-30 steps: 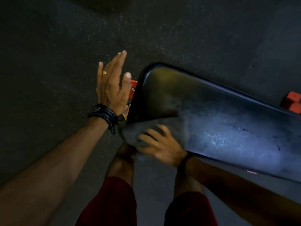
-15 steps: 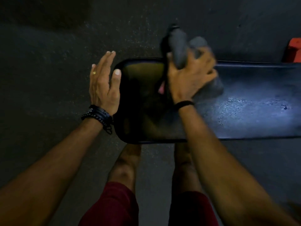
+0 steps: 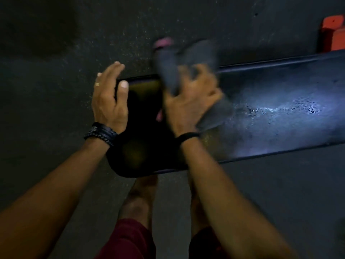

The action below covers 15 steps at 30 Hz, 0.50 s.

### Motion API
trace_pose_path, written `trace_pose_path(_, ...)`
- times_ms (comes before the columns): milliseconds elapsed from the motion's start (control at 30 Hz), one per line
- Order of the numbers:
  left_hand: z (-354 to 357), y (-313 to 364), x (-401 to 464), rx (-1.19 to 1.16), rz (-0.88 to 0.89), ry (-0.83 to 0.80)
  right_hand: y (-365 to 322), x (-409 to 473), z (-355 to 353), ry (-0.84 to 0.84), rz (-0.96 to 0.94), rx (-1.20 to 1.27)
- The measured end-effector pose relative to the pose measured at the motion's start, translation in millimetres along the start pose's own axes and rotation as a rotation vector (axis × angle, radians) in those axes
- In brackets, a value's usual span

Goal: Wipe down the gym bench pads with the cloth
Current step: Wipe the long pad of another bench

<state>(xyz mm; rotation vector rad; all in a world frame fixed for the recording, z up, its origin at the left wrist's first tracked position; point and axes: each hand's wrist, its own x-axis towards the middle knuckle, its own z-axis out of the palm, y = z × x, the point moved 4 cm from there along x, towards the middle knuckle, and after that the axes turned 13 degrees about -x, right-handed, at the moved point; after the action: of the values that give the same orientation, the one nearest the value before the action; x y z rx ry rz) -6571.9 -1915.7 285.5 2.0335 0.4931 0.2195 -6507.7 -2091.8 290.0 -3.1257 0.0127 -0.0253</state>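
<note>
A long black bench pad (image 3: 270, 116) runs from the middle of the head view out to the right, its surface shiny under a bluish light. My right hand (image 3: 190, 105) grips a bunched grey cloth (image 3: 173, 60) and holds it on the pad near its left end; the cloth is motion-blurred and sticks up past the pad's far edge, with a pink spot at its top. My left hand (image 3: 109, 101) lies against the pad's left end, thumb on the top surface and fingers, nearly straight, over the end's outer side.
Dark speckled rubber floor (image 3: 65, 62) surrounds the bench. An orange-red part of the bench frame (image 3: 332, 34) shows at the top right behind the pad. My bare legs (image 3: 140, 199) and dark red shorts stand just below the pad's near edge.
My right hand carried the cloth from the pad's near left corner up to its far edge. My left hand came in from the air beside the pad onto its left end.
</note>
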Motion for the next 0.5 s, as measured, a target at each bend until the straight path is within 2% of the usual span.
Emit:
trace_pose_path(67, -8.4, 8.4, 10.1, -0.029, 0.021, 0.078, -33.9, -67.5, -3.0, -0.103, -0.497, 0.07)
trace_pose_path(100, -10.8, 12.6, 15.7, -0.027, 0.026, 0.073, -26.8, -104.8, -3.4, -0.145, -0.7, 0.11)
trace_pose_path(167, -2.5, 21.5, 25.6, 0.028, 0.028, -0.056, 26.2, -146.2, -1.7, -0.186, -0.904, 0.185)
trace_pose_path(200, 9.6, 25.9, 28.1, 0.086, 0.041, -0.166, 61.9, -145.0, -2.8, -0.212, -0.899, 0.202)
trace_pose_path(233, 26.2, 30.1, 28.1, 0.157, 0.064, -0.278, 97.6, -131.7, -4.4, -0.218, -0.829, 0.191)
trace_pose_path(300, 68.0, 40.6, 25.4, 0.274, 0.125, -0.454, 161.3, -75.5, -3.8, -0.151, -0.516, 0.075)
trace_pose_path(367, 111.7, 55.4, 20.7, 0.327, 0.173, -0.546, 204.2, 5.7, -3.4, -0.023, -0.019, -0.054)
trace_pose_path(433, 145.6, 66.2, 17.2, 0.393, 0.19, -0.546, 212.0, 61.7, -1.9, 0.118, 0.461, -0.093)
trace_pose_path(467, 157.3, 69.6, 16.4, 0.437, 0.187, -0.529, 203.2, 67.3, -1.9, 0.143, 0.568, -0.085)
trace_pose_path(500, 164.3, 72.2, 16.1, 0.489, 0.182, -0.513, 187.6, 61.0, -2.6, 0.146, 0.536, -0.06)
